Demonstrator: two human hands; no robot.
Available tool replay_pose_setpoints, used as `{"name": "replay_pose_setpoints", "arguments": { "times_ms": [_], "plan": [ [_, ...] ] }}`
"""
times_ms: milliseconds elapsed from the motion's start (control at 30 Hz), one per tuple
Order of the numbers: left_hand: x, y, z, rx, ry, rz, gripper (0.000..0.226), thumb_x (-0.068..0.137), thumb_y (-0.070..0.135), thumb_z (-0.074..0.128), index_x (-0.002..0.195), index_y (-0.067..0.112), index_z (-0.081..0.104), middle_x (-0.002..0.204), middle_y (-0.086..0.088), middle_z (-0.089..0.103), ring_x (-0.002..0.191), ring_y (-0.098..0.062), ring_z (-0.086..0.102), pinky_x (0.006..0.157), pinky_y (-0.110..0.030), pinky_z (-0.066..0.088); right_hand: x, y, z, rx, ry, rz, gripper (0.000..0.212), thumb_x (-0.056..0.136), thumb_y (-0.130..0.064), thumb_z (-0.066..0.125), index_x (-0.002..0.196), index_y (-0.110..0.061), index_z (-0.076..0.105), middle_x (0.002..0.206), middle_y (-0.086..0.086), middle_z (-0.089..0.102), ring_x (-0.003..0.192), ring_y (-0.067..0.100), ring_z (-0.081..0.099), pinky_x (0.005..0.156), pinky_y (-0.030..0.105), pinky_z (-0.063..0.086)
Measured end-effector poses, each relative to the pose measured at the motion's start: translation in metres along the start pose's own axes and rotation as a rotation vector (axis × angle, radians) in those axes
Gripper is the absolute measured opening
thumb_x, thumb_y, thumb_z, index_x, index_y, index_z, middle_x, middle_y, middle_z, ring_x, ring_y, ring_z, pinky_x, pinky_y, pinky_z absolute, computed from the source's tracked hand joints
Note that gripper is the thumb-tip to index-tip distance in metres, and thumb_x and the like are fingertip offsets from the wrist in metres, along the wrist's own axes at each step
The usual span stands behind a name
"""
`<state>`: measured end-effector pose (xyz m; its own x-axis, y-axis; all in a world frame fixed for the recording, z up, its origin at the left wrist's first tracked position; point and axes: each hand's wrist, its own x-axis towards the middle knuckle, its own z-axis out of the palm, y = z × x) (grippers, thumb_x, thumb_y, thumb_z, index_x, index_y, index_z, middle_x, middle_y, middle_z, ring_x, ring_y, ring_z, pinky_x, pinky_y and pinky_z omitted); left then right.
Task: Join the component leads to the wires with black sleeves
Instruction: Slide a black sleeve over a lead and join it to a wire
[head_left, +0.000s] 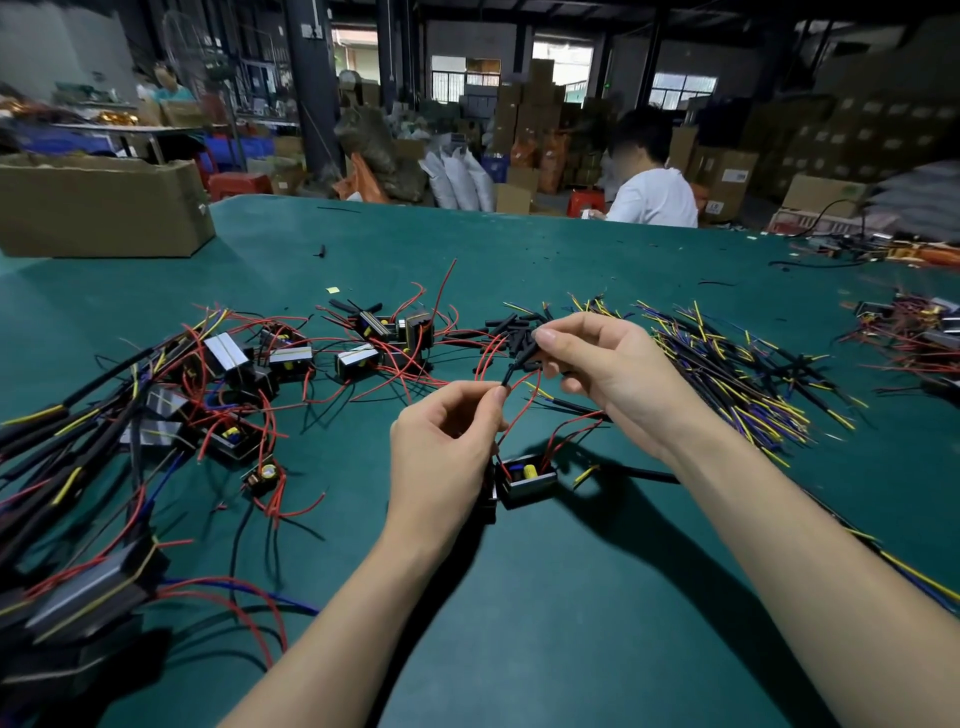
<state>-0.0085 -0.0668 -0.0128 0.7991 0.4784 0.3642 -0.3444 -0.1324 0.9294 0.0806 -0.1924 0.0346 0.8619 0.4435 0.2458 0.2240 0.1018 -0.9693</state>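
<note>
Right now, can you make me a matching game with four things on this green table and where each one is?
Things:
1. black sleeve
2. cardboard box
3. small black component
4. bundle of yellow-tipped wires

Places:
A. far left corner of the table
B. pinched in the right hand
C. on the table, right of the hands
D. on the table just below the left hand

Pairs: 1-B, 2-A, 3-D, 4-C
</note>
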Motion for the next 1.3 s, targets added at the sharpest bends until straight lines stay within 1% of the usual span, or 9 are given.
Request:
{"name": "replay_pose_setpoints", "arguments": {
  "times_ms": [333, 467, 567, 700, 800, 933, 1133, 1233, 1300],
  "plan": [
    [0.0, 0.001, 0.001, -0.004, -0.004, -0.012, 0.013, 0.087, 0.013, 0.067, 0.076, 0.015, 0.073, 0.059, 0.007, 0.064, 0.057, -0.005, 0.055, 0.06, -0.015, 0.044, 0.002, -0.003, -0.003, -0.06, -0.039, -0.072, 0.007, 0.088, -0.01, 0.064, 0.082, -0.013, 0.065, 0.065, -0.008, 0.068, 0.058, 0.004, 0.058, 0.05, 0.013, 0.037],
    [-0.001, 0.001, 0.002, -0.027, -0.015, 0.001, 0.012, 0.087, 0.009, 0.066, 0.077, 0.011, 0.073, 0.056, 0.011, 0.061, 0.055, 0.0, 0.053, 0.058, -0.011, 0.043, 0.001, -0.002, -0.001, -0.041, -0.023, -0.06, 0.01, 0.088, -0.011, 0.065, 0.078, -0.013, 0.064, 0.069, -0.004, 0.07, 0.058, 0.006, 0.057, 0.05, 0.015, 0.036],
    [-0.001, 0.002, 0.001, -0.021, -0.021, 0.01, 0.011, 0.087, 0.008, 0.066, 0.078, 0.009, 0.072, 0.054, 0.014, 0.06, 0.053, 0.004, 0.052, 0.057, -0.01, 0.041, -0.003, -0.003, -0.002, -0.149, -0.033, -0.087, 0.011, 0.087, -0.012, 0.066, 0.077, -0.014, 0.063, 0.07, -0.004, 0.071, 0.058, 0.005, 0.057, 0.052, 0.016, 0.036],
    [-0.002, 0.001, 0.001, -0.008, -0.021, 0.017, 0.011, 0.088, 0.009, 0.065, 0.08, 0.008, 0.073, 0.055, 0.012, 0.061, 0.052, 0.003, 0.052, 0.055, -0.011, 0.041, -0.006, -0.011, 0.0, -0.286, -0.143, -0.163, 0.011, 0.087, -0.005, 0.065, 0.079, -0.011, 0.062, 0.062, -0.012, 0.068, 0.058, -0.003, 0.059, 0.06, 0.01, 0.043],
    [-0.001, 0.002, 0.0, -0.051, 0.005, -0.014, 0.004, 0.088, 0.011, 0.066, 0.087, 0.012, 0.07, 0.06, 0.004, 0.065, 0.051, -0.003, 0.054, 0.054, -0.012, 0.043, -0.006, -0.012, 0.002, -0.305, -0.173, -0.164, 0.01, 0.086, -0.004, 0.066, 0.079, -0.012, 0.064, 0.064, -0.013, 0.069, 0.062, -0.005, 0.061, 0.064, 0.008, 0.044],
    [0.002, 0.002, -0.005, -0.123, 0.017, -0.065, 0.023, 0.084, 0.008, 0.069, 0.102, 0.012, 0.056, 0.065, -0.003, 0.071, 0.053, -0.011, 0.062, 0.058, -0.016, 0.048, -0.006, -0.009, 0.001, -0.32, -0.206, -0.122, 0.008, 0.085, -0.006, 0.068, 0.082, -0.014, 0.068, 0.073, -0.009, 0.072, 0.069, -0.002, 0.064, 0.069, 0.008, 0.045],
    [0.003, -0.001, -0.006, 0.044, -0.05, -0.021, 0.023, 0.075, 0.013, 0.079, 0.09, 0.02, 0.062, 0.072, -0.004, 0.072, 0.066, -0.017, 0.068, 0.068, -0.028, 0.054, -0.007, -0.007, -0.001, -0.402, -0.272, -0.066, 0.015, 0.082, -0.011, 0.072, 0.074, -0.024, 0.073, 0.073, -0.009, 0.072, 0.068, -0.002, 0.061, 0.068, 0.009, 0.045],
    [0.0, 0.0, -0.003, 0.134, -0.087, 0.061, 0.011, 0.078, 0.018, 0.077, 0.083, 0.019, 0.067, 0.068, 0.001, 0.069, 0.062, -0.01, 0.062, 0.062, -0.02, 0.049, -0.009, -0.008, -0.005, -0.411, -0.272, -0.059, 0.011, 0.082, -0.015, 0.073, 0.076, -0.024, 0.075, 0.071, -0.009, 0.072, 0.065, -0.004, 0.059, 0.065, 0.008, 0.043],
    [-0.002, 0.001, -0.003, 0.18, -0.075, 0.097, 0.01, 0.078, 0.017, 0.076, 0.075, 0.016, 0.067, 0.065, 0.004, 0.065, 0.057, -0.002, 0.054, 0.058, -0.012, 0.043, -0.011, -0.006, -0.006, -0.421, -0.263, -0.069, 0.011, 0.085, -0.018, 0.07, 0.077, -0.023, 0.076, 0.069, -0.01, 0.071, 0.063, -0.005, 0.057, 0.063, 0.007, 0.041]
  ]
}}
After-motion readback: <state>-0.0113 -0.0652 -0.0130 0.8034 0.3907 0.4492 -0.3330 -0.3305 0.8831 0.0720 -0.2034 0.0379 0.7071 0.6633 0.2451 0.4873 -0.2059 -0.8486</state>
